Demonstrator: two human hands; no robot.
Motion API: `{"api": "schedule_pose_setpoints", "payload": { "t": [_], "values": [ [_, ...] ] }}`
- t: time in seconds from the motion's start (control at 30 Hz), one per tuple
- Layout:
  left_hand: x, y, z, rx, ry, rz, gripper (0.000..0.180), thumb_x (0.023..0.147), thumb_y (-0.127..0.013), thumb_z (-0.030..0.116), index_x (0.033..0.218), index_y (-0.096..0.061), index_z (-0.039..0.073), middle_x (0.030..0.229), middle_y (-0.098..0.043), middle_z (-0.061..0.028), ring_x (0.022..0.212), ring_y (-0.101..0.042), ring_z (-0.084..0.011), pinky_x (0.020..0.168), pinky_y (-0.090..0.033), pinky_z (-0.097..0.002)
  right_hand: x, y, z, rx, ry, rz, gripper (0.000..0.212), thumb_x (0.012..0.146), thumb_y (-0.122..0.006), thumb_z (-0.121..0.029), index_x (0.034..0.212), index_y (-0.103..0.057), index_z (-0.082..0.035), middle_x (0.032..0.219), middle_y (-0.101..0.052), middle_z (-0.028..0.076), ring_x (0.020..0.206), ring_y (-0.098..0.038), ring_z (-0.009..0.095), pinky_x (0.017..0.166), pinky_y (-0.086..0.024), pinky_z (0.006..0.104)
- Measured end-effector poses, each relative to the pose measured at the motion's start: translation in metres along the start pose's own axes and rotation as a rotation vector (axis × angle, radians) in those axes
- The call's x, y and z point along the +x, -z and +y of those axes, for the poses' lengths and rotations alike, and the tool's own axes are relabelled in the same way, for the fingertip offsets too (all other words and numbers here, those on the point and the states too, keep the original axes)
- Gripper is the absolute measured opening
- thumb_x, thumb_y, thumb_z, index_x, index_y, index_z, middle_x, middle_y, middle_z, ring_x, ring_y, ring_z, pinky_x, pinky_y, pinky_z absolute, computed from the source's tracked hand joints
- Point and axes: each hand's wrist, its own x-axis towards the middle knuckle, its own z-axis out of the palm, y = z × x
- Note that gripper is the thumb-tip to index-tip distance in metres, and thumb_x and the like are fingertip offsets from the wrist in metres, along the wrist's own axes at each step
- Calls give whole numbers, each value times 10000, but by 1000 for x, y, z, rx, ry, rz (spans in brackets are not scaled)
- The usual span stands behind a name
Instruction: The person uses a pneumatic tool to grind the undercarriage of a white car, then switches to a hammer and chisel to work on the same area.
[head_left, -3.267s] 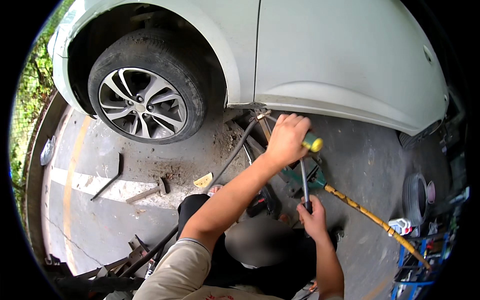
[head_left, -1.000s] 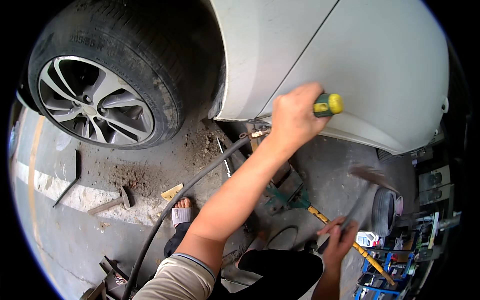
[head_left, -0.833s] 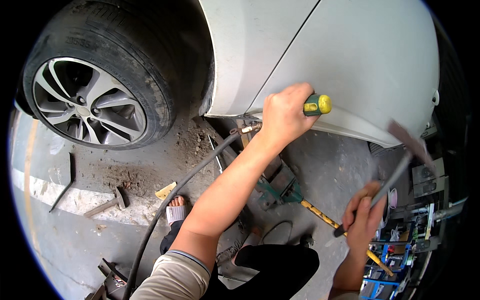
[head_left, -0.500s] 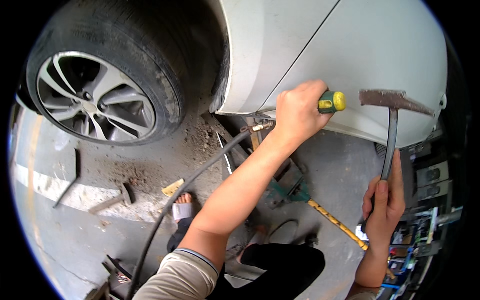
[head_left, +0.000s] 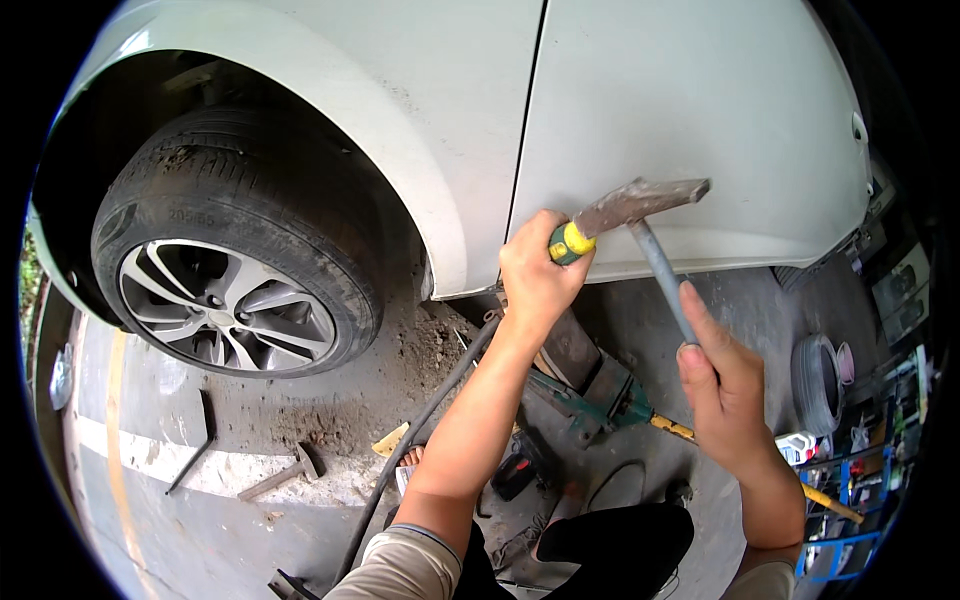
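My left hand is closed around the green and yellow handle of a screwdriver, close to the lower edge of a white car body. The screwdriver's blade is hidden behind the hand. In my right hand is a hammer with a rusty, wedge-ended head, gripped by its grey shaft. One end of the hammer head meets the butt of the screwdriver handle in the picture; whether they truly touch I cannot tell.
A front wheel stands at the left. Below the car's sill lies a green floor jack with a yellow-and-black handle. A dark hose runs beside my left arm. A second hammer and a bent bar lie on the floor.
The hammer has swung leftward to the screwdriver's butt. My left hand still grips the screwdriver. The view has shifted, so more of the wheel arch shows.
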Motion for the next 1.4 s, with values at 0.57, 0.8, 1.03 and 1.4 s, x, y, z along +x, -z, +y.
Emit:
{"api": "schedule_pose_setpoints", "payload": {
  "t": [0.57,0.8,1.03,1.4],
  "values": [
    [-4,-1,2,-12,67,-37,264,630,-767,103,808,-580,47,735,-613,-144,690,-618,-342,603,-497,-388,-18,-15,20,5,-23,147,490,1009,-397,-174,1477,-274,-99,638,-377,-34,480,-321,18,409,-257,167],
    [-30,0,-30,87,39,-134,251,641,-744,125,808,-566,66,714,-603,-127,669,-610,-338,559,-481,-414,-22,-8,9,141,-104,363,503,1005,-378,-146,1482,-239,-66,650,-382,-19,470,-301,23,409,-243,181],
    [-20,-10,23,-10,-84,-173,226,600,-687,88,766,-533,77,690,-559,-86,613,-579,-320,501,-451,-414,-30,-12,5,133,-56,403,505,1016,-358,-159,1477,-204,-22,670,-417,-6,450,-314,22,397,-245,180],
    [-18,-7,4,34,-41,-131,233,602,-714,90,778,-562,86,693,-584,-77,623,-591,-302,503,-463,-389,-32,-12,13,110,-55,270,485,1018,-380,-161,1472,-253,-46,625,-403,-12,432,-329,10,380,-258,175]
  ]
}}
